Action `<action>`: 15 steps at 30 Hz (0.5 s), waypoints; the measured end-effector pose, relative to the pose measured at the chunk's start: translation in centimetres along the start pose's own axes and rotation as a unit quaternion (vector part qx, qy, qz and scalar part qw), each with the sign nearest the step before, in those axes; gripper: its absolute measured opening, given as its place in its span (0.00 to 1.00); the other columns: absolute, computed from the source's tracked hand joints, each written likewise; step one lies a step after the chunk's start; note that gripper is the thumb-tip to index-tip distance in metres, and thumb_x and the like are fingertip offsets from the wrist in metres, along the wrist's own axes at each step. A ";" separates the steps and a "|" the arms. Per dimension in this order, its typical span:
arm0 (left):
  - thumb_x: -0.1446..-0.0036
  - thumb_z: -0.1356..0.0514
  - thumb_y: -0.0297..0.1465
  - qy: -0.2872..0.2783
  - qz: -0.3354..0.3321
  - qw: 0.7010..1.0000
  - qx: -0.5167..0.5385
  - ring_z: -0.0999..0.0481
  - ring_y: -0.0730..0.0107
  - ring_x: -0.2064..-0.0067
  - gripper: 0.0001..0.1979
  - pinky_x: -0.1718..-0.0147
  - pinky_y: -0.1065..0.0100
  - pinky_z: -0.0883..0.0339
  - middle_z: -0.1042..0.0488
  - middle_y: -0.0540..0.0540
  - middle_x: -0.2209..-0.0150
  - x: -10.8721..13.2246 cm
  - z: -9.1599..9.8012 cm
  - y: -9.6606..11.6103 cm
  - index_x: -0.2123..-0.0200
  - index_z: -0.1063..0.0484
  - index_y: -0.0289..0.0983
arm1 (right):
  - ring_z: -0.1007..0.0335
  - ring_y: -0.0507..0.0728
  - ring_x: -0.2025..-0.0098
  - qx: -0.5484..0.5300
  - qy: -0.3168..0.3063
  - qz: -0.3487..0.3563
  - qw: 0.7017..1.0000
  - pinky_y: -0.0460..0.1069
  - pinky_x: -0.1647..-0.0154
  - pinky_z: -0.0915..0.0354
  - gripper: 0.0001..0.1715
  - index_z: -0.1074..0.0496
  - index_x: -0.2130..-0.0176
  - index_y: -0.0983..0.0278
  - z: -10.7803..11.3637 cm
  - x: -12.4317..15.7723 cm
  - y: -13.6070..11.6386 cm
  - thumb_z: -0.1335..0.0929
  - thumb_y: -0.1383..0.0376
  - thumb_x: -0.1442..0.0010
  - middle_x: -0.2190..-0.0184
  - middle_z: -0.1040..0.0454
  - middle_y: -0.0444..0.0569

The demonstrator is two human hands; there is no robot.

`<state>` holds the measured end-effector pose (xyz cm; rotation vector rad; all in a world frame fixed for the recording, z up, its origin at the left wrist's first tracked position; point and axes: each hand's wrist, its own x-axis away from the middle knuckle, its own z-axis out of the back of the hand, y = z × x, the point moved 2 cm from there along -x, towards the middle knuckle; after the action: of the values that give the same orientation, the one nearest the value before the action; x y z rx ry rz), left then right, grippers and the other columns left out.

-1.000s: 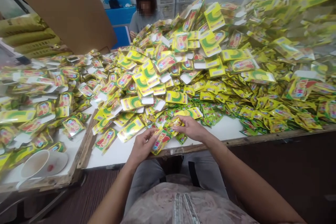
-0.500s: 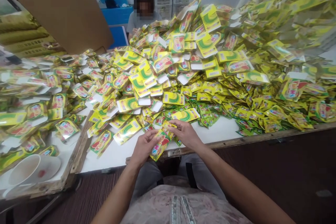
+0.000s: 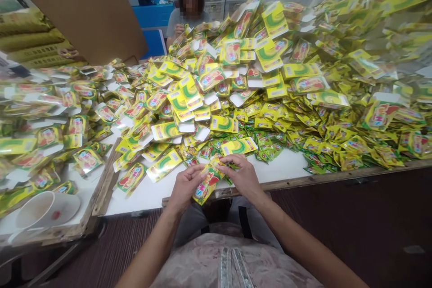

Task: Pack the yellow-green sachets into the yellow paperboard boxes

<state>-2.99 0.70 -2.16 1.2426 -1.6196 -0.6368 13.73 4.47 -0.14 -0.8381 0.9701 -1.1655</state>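
Note:
Over the table's front edge, a small yellow and green carton (image 3: pixel 206 185) with a red fruit print is tilted between my hands. My left hand (image 3: pixel 186 183) is closed on its left side, thumb across the printed face. At the carton's upper end, the fingers of my right hand (image 3: pixel 240 172) are pinched together. A small yellow piece shows between the fingertips there; whether it is a flap or a sachet I cannot tell. Just beyond my hands lie a flat yellow carton (image 3: pixel 239 146) and several green sachets (image 3: pixel 266 148).
A big heap of cartons (image 3: pixel 189 92) and sachets (image 3: pixel 324 135) covers the table. At the left, a white cup (image 3: pixel 43 211) lies on its side behind a wooden edge strip (image 3: pixel 105 184). Across the heap sits another person (image 3: pixel 189 4), beside a large cardboard sheet (image 3: pixel 81 13).
The view has shifted slightly. My hands keep their hold on the carton with little movement. Across the table, the other person's raised hand has come into sight.

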 end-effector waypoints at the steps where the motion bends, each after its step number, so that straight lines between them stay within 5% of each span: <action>1: 0.62 0.29 0.35 0.005 -0.003 1.000 -0.006 0.21 0.64 0.67 0.22 0.63 0.65 0.29 0.20 0.45 0.69 0.0 0.0 0.1 0.62 0.25 0.33 | 0.34 0.59 0.59 0.025 0.016 0.023 0.999 0.54 0.55 0.40 0.07 0.24 0.70 0.59 0.0 0.1 -0.1 0.28 0.58 0.49 0.68 0.24 0.47; 7: 0.60 0.30 0.37 0.002 -0.009 0.999 -0.035 0.21 0.65 0.67 0.21 0.64 0.67 0.29 0.20 0.46 0.69 0.2 -0.2 0.0 0.62 0.25 0.34 | 0.37 0.62 0.55 0.120 -0.009 0.098 0.988 0.59 0.50 0.47 0.05 0.22 0.69 0.56 0.1 0.9 -0.7 0.30 0.61 0.45 0.69 0.23 0.47; 11: 0.60 0.31 0.37 -0.008 -0.008 0.999 -0.036 0.22 0.65 0.68 0.20 0.66 0.68 0.30 0.20 0.46 0.71 0.3 -0.3 0.2 0.63 0.24 0.34 | 0.36 0.62 0.50 0.060 -0.119 0.038 0.990 0.57 0.49 0.45 0.08 0.23 0.67 0.58 -0.1 1.1 -1.2 0.32 0.60 0.44 0.63 0.24 0.49; 15: 0.60 0.31 0.39 -0.020 0.005 0.999 -0.048 0.22 0.64 0.69 0.21 0.67 0.67 0.30 0.20 0.45 0.70 0.4 -0.6 0.4 0.63 0.25 0.33 | 0.31 0.58 0.60 -0.051 -0.176 -0.043 0.982 0.53 0.56 0.38 0.11 0.26 0.65 0.61 -1.0 1.2 -1.0 0.30 0.59 0.50 0.68 0.26 0.46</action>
<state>-2.60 0.56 -1.47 1.1572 -1.6084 -0.7284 12.58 3.07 0.21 -1.1359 0.7103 -1.0024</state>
